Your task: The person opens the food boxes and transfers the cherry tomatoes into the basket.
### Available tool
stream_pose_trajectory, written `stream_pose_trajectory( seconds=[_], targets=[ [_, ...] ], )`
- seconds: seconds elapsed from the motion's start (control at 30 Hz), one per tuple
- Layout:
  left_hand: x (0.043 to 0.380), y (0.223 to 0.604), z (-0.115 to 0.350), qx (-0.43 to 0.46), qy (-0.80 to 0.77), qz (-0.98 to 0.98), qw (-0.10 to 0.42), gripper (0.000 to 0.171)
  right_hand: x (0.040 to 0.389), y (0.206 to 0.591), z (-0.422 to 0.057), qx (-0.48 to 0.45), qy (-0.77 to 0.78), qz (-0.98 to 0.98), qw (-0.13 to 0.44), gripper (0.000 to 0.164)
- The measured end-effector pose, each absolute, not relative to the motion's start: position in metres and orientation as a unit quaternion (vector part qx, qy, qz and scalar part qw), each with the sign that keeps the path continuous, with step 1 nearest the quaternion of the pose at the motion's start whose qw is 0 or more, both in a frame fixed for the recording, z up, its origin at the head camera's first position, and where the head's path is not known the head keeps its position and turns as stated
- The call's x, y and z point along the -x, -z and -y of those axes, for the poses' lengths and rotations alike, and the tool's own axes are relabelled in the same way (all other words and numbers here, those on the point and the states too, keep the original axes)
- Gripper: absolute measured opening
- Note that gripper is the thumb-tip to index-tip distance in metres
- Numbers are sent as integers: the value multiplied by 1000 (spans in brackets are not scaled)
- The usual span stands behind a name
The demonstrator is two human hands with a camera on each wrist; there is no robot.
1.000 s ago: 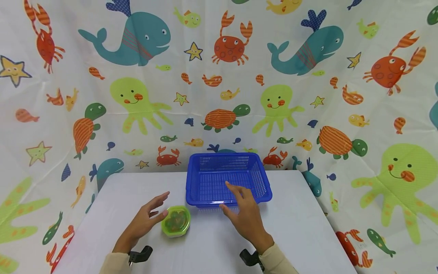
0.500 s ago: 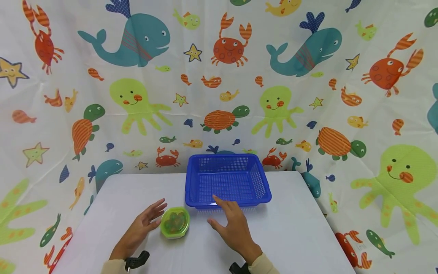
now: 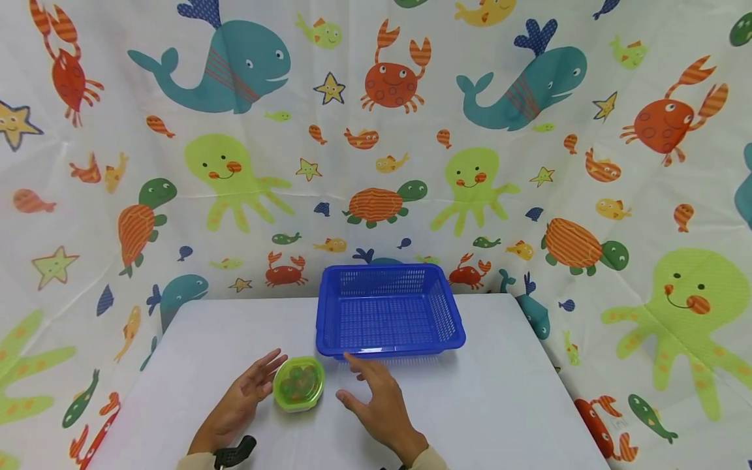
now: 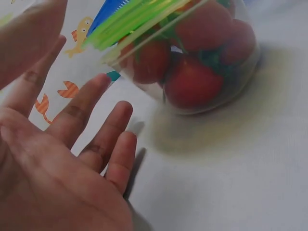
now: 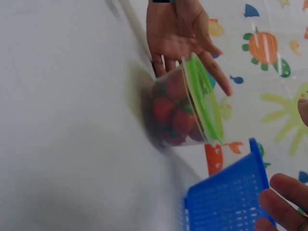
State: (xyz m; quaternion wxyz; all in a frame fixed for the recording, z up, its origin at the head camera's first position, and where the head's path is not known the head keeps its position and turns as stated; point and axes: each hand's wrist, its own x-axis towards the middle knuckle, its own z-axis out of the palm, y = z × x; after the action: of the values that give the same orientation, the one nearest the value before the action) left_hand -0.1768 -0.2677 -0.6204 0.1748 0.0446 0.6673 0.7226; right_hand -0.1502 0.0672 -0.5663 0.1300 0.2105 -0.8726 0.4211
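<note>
A clear plastic food container [image 3: 299,384] with a green lid [image 5: 204,98] stands upright on the white table. Through its wall in the left wrist view show several red tomatoes [image 4: 195,83] with green leafy tops. Just left of the container is my left hand [image 3: 237,398], fingers spread and palm turned toward it. My right hand [image 3: 378,406] hovers to its right with a gap between, thumb and fingers apart. Neither hand holds anything. In the right wrist view only some fingertips [image 5: 284,207] of the right hand show at the edge.
Behind the container, toward the back of the table [image 3: 499,391], sits a blue plastic basket [image 3: 390,352] with perforated walls and nothing in it. A white curtain [image 3: 341,248] printed with sea animals hangs behind and at both sides.
My right hand has moved left and nearer to me, from over the basket's front rim to beside the container. My left hand has dropped slightly toward the container's side.
</note>
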Motion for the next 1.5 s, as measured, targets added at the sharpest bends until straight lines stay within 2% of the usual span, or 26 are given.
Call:
stream_pose_trajectory(
  seconds=[0.17, 0.43, 0.57, 1.03, 1.33, 1.5],
  targets=[
    [176, 622, 271, -48, -743, -643, 176, 66, 152, 575, -54, -223, -462, 852, 104, 62],
    [172, 626, 270, -15, -761, -623, 179, 65, 153, 588, -33, -194, -557, 807, -7, 61],
    [169, 629, 268, -14, -770, -614, 173, 65, 153, 598, -27, -171, -578, 797, -40, 62],
    [169, 634, 265, -7, -750, -639, 173, 62, 150, 616, -10, -157, -630, 757, -73, 45],
    [169, 635, 263, -29, -757, -631, 167, 62, 149, 615, 1, -157, -645, 746, -57, 35],
    [168, 633, 264, -29, -754, -634, 170, 62, 150, 611, 4, -136, -659, 736, -69, 31]
  ],
)
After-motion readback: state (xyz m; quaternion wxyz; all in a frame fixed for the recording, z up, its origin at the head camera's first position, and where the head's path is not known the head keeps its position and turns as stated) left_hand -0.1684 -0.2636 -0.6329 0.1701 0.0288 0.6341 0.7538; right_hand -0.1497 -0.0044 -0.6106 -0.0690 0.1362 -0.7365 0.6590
